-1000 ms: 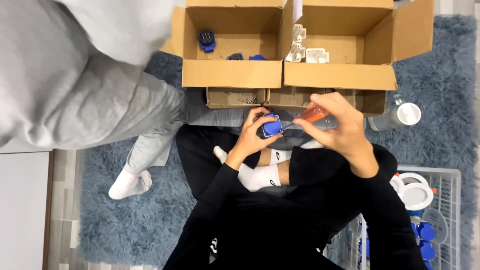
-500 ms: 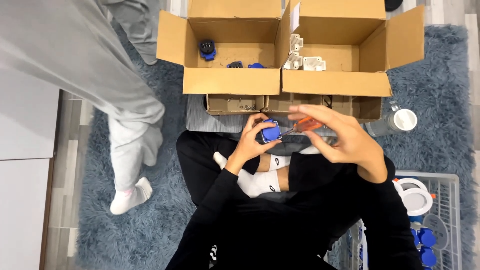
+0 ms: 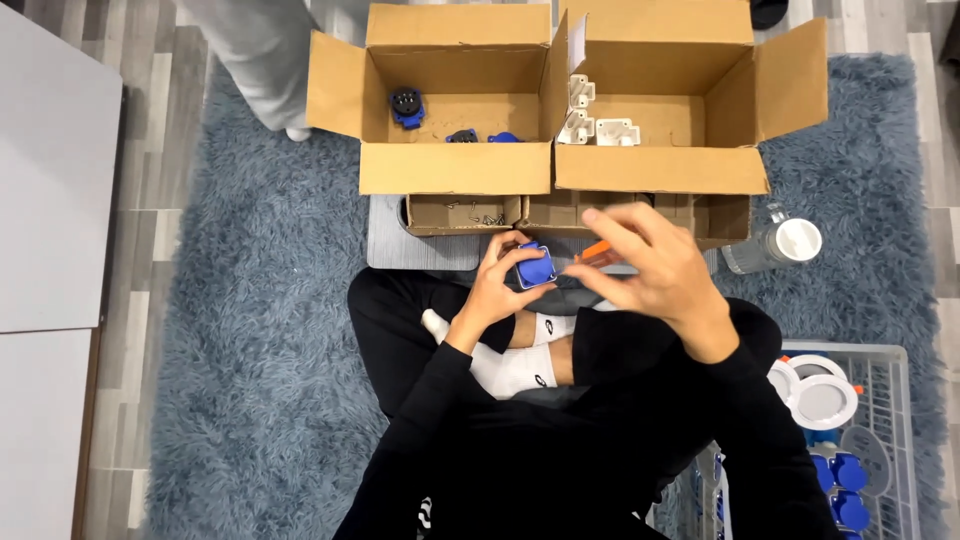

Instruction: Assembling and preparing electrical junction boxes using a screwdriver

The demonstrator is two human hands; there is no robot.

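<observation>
Shifted slightly lower in the frame since half a second ago, still just below the cardboard boxes [image 3: 560, 180]. Left hand [image 3: 500, 290] at centre, fingers closed around a small blue socket part [image 3: 536, 268]. Right hand [image 3: 650, 270] just to its right, gripping an orange-handled screwdriver [image 3: 602, 252], long axis roughly level, tip toward the blue part.

A shaggy blue-grey rug [image 3: 240, 330] covers much of a floor of grey wood-look planks [image 3: 140, 150]. At the left edge sits a flat pale grey surface [image 3: 50, 170], possibly a tabletop or cabinet; its edges run out of view. The light is even and bright, without strong shadows.
</observation>
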